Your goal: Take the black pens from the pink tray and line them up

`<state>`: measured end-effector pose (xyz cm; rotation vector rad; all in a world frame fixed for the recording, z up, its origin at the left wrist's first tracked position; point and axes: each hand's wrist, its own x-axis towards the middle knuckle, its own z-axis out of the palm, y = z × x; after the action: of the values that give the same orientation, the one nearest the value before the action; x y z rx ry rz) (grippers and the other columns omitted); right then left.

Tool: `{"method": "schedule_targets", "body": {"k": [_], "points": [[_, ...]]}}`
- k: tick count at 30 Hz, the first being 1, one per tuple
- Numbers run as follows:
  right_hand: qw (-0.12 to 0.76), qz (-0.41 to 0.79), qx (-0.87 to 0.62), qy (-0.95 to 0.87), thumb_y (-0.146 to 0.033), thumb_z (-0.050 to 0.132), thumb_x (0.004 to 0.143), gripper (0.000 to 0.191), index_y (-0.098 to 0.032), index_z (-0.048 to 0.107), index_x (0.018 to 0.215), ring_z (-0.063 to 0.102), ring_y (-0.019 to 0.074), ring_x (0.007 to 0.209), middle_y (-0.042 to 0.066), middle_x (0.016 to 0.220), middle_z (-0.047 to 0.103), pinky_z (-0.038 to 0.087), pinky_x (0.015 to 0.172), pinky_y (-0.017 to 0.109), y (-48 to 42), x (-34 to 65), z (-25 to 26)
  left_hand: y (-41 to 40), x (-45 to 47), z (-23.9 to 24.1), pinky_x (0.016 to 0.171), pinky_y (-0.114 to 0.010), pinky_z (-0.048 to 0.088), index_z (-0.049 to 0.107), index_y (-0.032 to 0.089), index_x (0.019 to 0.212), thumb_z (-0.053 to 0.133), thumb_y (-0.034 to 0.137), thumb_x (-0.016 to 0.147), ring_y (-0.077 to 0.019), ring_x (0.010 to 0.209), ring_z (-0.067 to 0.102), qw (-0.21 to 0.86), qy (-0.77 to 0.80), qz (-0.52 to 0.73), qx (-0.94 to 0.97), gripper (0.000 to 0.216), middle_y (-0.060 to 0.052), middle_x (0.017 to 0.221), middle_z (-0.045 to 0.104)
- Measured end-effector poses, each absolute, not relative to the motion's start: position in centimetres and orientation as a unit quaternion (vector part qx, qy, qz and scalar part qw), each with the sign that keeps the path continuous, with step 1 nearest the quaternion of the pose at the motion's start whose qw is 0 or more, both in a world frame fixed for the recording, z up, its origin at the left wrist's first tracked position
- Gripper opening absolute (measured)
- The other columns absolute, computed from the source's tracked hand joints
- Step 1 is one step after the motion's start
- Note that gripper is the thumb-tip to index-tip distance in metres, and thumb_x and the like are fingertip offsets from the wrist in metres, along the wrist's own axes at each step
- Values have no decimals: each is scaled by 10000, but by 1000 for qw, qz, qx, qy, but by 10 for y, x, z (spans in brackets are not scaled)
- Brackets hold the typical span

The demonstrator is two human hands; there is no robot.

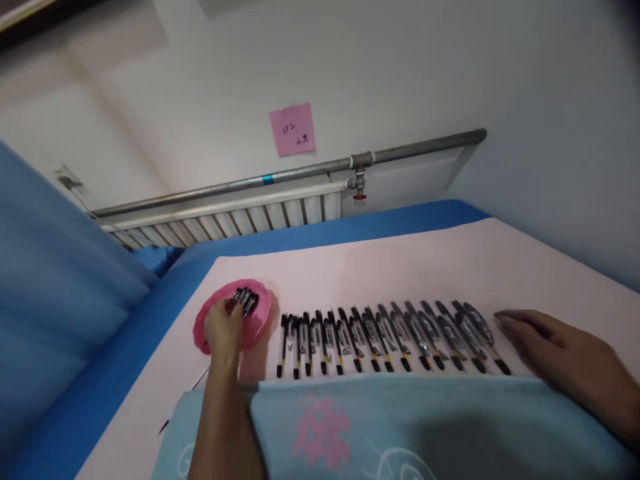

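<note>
My left hand [223,328] reaches over a pink plate [260,330] with a wavy rim. Its fingers are pinched at the near side of several short black pieces [247,300], which look like pen caps; whatever lies between the fingertips is hidden. A long row of black-ended pens [357,340] with clear barrels lies side by side on the pale pink sheet, with smaller black and clear pieces between them. Just past the right end of that row rests my right hand [543,340], its fingers stretched out and holding nothing, apart from the last pen.
A light blue patterned cloth [380,427] covers the near side. One thin, dark-tipped stick [164,427] lies left of my left arm. Behind the blue edge [320,233] stand a radiator [255,217] and a pipe with a red valve [359,197]. A blue curtain [60,300] hangs left.
</note>
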<state>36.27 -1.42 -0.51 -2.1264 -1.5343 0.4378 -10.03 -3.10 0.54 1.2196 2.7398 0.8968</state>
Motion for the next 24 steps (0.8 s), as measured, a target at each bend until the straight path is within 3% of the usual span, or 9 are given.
{"method": "schedule_targets", "body": {"k": [3, 6, 11, 17, 24], "points": [[255, 173, -788, -533, -469, 449, 623, 314, -257, 637, 759, 605, 264, 827, 37, 877, 679, 452, 726, 352, -20, 362, 0, -26, -96, 3, 743, -415, 417, 648, 136, 829, 579, 267, 622, -329, 874, 571, -5, 887, 225, 403, 255, -155, 862, 639], [262, 186, -778, -540, -469, 480, 618, 295, -262, 639, 755, 601, 252, 826, 48, 878, 675, 439, 712, 337, -21, 363, 1, -22, -94, 5, 742, -445, 399, 621, 89, 931, 574, 295, 631, -380, 936, 532, -26, 900, 181, 395, 367, -218, 978, 595], [253, 220, -776, -534, -402, 552, 635, 224, -265, 652, 781, 591, 222, 862, 68, 946, 664, 412, 731, 311, -19, 364, 0, -20, -100, 7, 745, -410, 398, 581, 60, 989, 498, 350, 716, -346, 934, 538, -42, 911, 152, 380, 407, -230, 1004, 580], [259, 215, -765, -549, -394, 573, 638, 211, -270, 663, 784, 595, 214, 860, 82, 939, 666, 410, 720, 312, -18, 368, -2, -19, -104, 4, 718, -431, 397, 606, 78, 987, 410, 333, 771, -370, 965, 522, -40, 917, 143, 371, 387, -230, 1041, 576], [256, 217, -770, -543, -417, 557, 609, 234, -259, 660, 749, 602, 224, 828, 85, 919, 668, 414, 716, 326, -19, 364, 2, -16, -111, -3, 675, -384, 403, 641, 73, 902, 480, 307, 723, -336, 843, 587, 4, 908, 157, 387, 336, -222, 880, 641]]}}
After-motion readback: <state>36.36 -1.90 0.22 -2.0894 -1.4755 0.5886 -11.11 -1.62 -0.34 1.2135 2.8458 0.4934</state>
